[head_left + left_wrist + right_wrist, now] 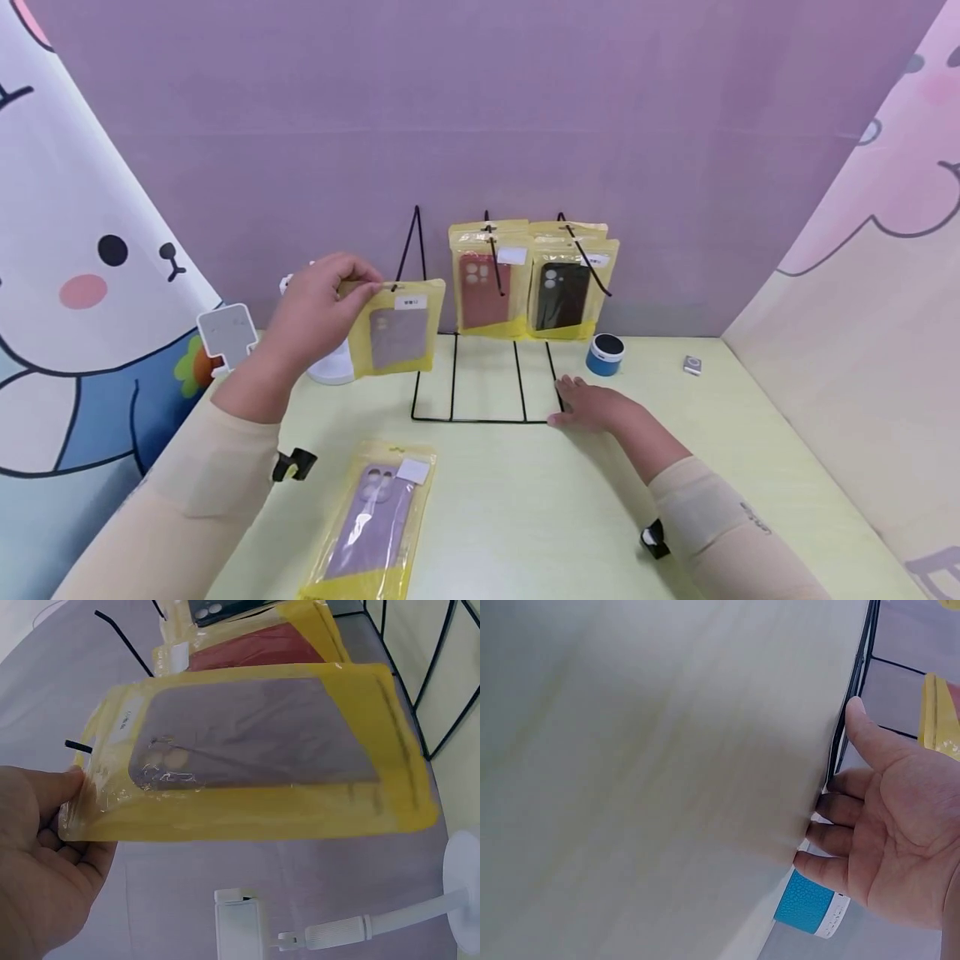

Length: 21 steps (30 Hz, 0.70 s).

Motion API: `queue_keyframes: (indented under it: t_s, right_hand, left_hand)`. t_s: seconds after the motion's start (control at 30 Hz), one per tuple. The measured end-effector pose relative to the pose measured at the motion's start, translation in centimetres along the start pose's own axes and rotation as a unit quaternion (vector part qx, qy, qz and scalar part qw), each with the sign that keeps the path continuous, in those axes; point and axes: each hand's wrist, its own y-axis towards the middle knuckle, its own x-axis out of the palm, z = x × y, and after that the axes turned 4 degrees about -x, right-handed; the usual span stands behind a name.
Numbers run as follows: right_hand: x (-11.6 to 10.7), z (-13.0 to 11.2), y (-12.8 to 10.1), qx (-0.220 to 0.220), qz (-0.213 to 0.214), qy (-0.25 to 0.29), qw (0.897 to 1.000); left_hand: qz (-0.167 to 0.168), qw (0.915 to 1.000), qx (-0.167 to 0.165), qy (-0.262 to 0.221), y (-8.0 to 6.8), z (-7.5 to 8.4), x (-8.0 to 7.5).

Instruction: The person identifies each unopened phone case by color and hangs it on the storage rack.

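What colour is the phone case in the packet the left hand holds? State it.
Purple-grey phone case in a yellow packet; the left wrist view shows it best.

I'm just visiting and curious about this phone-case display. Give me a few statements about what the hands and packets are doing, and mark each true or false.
1. The left hand pinches a yellow plastic packet holding a purple phone case by its top edge. True.
2. The right hand holds the small blue round speaker. False: it rests flat on the pale green table at the black wire display rack, and the speaker stands apart behind it.
3. A red case packet and a black case packet hang on the rack. True.
4. The second purple case packet hangs on the rack too. False: it lies flat on the table, near the person.
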Motion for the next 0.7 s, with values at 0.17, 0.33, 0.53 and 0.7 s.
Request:
queue_keyframes:
  t_s: [0.17, 0.33, 0.53, 0.7]
  right_hand:
    - [0.0, 0.0, -0.1, 0.005, -0.002, 0.001, 1.0]
    - [0.0, 0.1, 0.0, 0.008, -0.001, 0.003, 1.0]
    - [-0.1, 0.2, 0.1, 0.011, -0.004, 0.001, 1.0]
    - [-0.2, 0.3, 0.2, 0.006, -0.002, 0.001, 1.0]
  left_hand:
    - [-0.003, 1.0, -0.005, 0.005, 0.7, -0.4, 0.6]
    - [-0.006, 0.9995, -0.027, 0.013, 1.8, -0.6, 0.9]
    - [-0.014, 0.9989, -0.041, 0.015, 3.5, -1.0, 0.8]
    - [-0.024, 0.998, -0.051, 0.03, 4.9, -1.1, 0.8]
